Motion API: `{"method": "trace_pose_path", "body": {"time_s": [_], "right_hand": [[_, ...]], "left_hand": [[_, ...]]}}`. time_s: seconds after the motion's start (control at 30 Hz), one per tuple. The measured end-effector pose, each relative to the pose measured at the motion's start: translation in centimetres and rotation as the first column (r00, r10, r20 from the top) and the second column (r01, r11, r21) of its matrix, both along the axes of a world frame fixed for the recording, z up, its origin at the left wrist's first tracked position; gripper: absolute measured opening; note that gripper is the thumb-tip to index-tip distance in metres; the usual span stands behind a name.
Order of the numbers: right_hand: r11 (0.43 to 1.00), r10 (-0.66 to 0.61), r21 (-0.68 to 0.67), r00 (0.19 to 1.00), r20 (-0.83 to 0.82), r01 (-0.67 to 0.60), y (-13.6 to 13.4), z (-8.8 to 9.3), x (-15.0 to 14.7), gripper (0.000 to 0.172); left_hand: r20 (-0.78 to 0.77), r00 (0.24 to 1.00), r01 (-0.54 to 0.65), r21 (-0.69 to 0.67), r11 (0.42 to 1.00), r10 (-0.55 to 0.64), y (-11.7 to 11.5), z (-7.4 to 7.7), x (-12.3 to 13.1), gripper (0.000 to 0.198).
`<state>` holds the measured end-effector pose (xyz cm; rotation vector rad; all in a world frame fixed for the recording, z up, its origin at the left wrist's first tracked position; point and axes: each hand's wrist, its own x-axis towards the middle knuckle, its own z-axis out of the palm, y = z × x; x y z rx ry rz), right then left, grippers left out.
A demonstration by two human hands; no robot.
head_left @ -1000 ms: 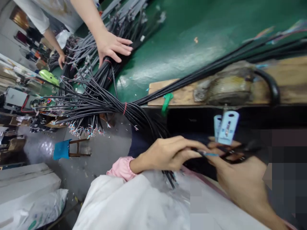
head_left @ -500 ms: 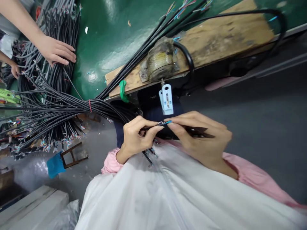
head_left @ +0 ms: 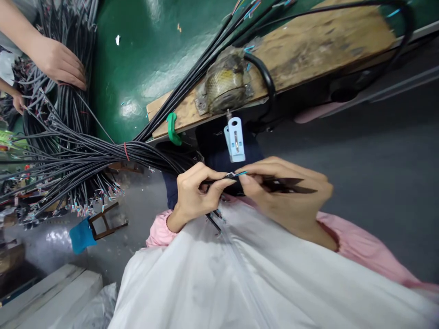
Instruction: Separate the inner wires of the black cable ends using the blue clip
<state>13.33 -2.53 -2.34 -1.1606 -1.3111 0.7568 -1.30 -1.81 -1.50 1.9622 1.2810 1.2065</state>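
Observation:
My left hand (head_left: 200, 187) pinches the end of a black cable (head_left: 224, 177) between thumb and forefinger, low in front of my body. From that end stick out thin wires (head_left: 241, 173), one blue and one whitish. The fingertips of my right hand (head_left: 288, 196) are closed on these wires. Tucked in the same palm is a dark tool with two pointed blades, like snips (head_left: 291, 184); its other end is hidden by my fingers. Several more cable ends (head_left: 214, 223) hang below my left hand. A light-blue clip (head_left: 236, 141) hangs just above my hands.
A red-tied bundle of black cables (head_left: 140, 151) runs left. Cables cross a wooden board (head_left: 329, 41) on the green table (head_left: 137, 50), beside a tape-wrapped motor-like device (head_left: 228, 82) and a green hook (head_left: 172, 128). Another person's hand (head_left: 56, 61) rests on cables. A blue stool (head_left: 82, 235) stands lower left.
The view has shifted slightly. The other person's hand has moved left with the cables under it. My hands keep nearly the same pinch; the blades in my right hand show a little more spread.

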Motion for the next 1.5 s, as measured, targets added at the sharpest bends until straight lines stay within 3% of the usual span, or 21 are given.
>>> {"method": "trace_pose_path", "body": {"time_s": [0.07,0.13,0.23,0.3,0.33,0.4,0.53,0.67,0.8,0.9,0.97,1.07,1.5], "right_hand": [[0.997,0.042,-0.062,0.996,-0.078,-0.047,0.3,-0.1,0.2,0.015],[0.964,0.143,-0.193,0.969,-0.203,-0.183,0.7,-0.2,0.6,0.019],[0.780,0.288,-0.383,0.827,-0.482,-0.495,1.3,-0.3,1.2,0.037],[0.664,0.297,-0.403,0.717,-0.630,-0.629,1.4,-0.2,1.3,0.044],[0.640,0.290,-0.392,0.680,-0.673,-0.661,1.3,-0.1,1.2,0.046],[0.665,0.272,-0.368,0.670,-0.691,-0.650,1.1,0.2,1.1,0.049],[0.801,0.255,-0.353,0.809,-0.530,-0.484,0.9,0.8,0.6,0.051],[0.851,0.245,-0.345,0.880,-0.408,-0.397,0.8,0.9,0.2,0.053],[0.912,0.194,-0.261,0.894,-0.405,-0.316,0.1,0.1,0.2,0.061],[0.949,0.172,-0.211,0.946,-0.275,-0.234,-0.8,-0.3,0.9,0.045],[0.964,0.198,-0.153,0.972,-0.129,-0.217,-1.3,-0.3,1.5,0.029],[0.970,0.236,-0.046,0.972,-0.015,-0.237,-1.6,0.0,2.1,0.021],[0.973,0.225,-0.066,0.974,0.040,-0.222,-1.5,0.4,2.3,0.016]], "left_hand": [[0.020,0.999,0.029,0.006,1.000,-0.029,0.1,-0.2,-0.1,0.034],[0.043,0.996,0.072,0.037,0.997,-0.074,0.3,-0.5,-0.3,0.032],[0.066,0.987,0.136,0.139,0.981,-0.146,0.6,-0.8,-0.6,0.025],[0.051,0.983,0.162,0.201,0.966,-0.175,0.9,-0.9,-0.8,0.021],[0.038,0.983,0.169,0.226,0.959,-0.182,1.0,-1.0,-0.9,0.019],[0.015,0.983,0.170,0.277,0.946,-0.181,1.2,-1.0,-0.9,0.015],[-0.009,0.992,0.120,0.343,0.932,-0.125,1.3,-1.1,-0.9,0.012],[-0.033,0.997,0.080,0.373,0.924,-0.072,1.2,-1.1,-0.7,0.015],[0.041,0.998,0.025,0.398,0.917,-0.045,1.0,-0.7,0.0,0.019],[0.061,0.998,-0.035,0.411,0.911,0.011,0.8,-0.2,0.5,0.019],[0.048,0.998,-0.065,0.432,0.900,0.049,0.6,0.1,0.8,0.019],[0.027,0.997,-0.073,0.435,0.898,0.068,0.4,0.3,0.9,0.019],[0.041,0.998,-0.065,0.424,0.903,0.052,0.3,0.3,1.1,0.015]]}}
